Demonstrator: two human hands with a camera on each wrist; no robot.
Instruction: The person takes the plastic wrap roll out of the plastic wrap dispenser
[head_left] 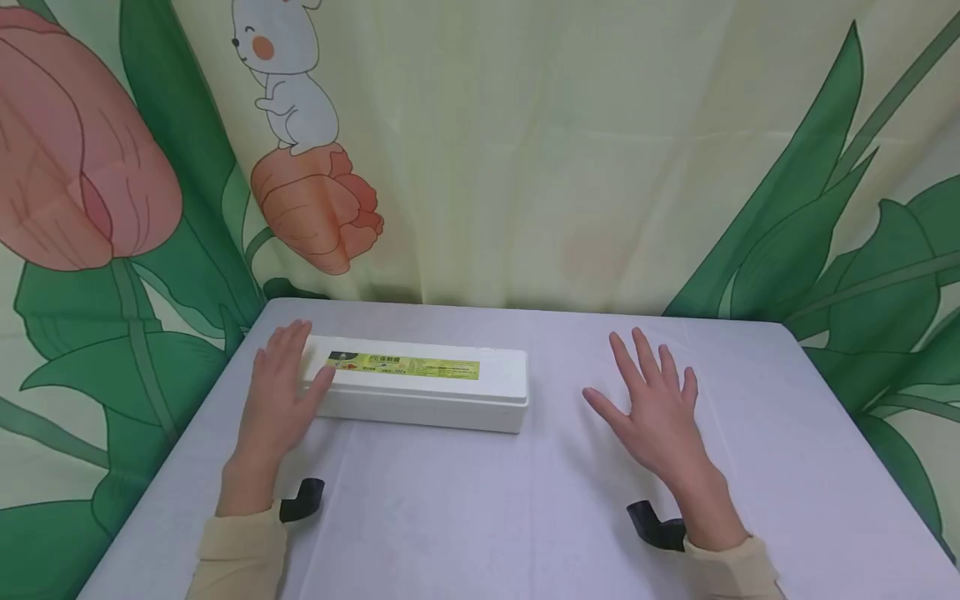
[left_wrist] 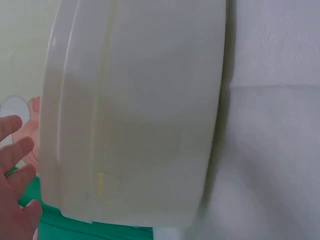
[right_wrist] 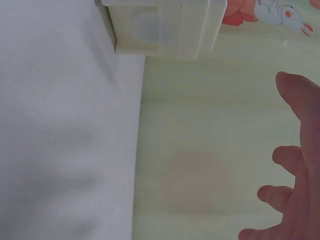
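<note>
A long white lidded box (head_left: 420, 404) with a yellow-green printed label (head_left: 405, 365) lies on the table, left of the middle. My left hand (head_left: 279, 392) is over the box's left end, its fingers extended and holding nothing; from the head view I cannot tell if it touches. In the left wrist view the box's long side (left_wrist: 150, 115) fills the middle, with the fingers at the left edge. To the right of the box, apart from it, my right hand (head_left: 660, 417) hovers above the table with fingers spread and nothing in it. The right wrist view shows the box's end (right_wrist: 165, 27) at the top.
A white cloth covers the table (head_left: 450, 517). Behind it hangs a curtain (head_left: 540, 167) printed with tulips, leaves and a white rabbit. A black curved piece sits at each wrist, the left one (head_left: 303, 500) and the right one (head_left: 655, 527).
</note>
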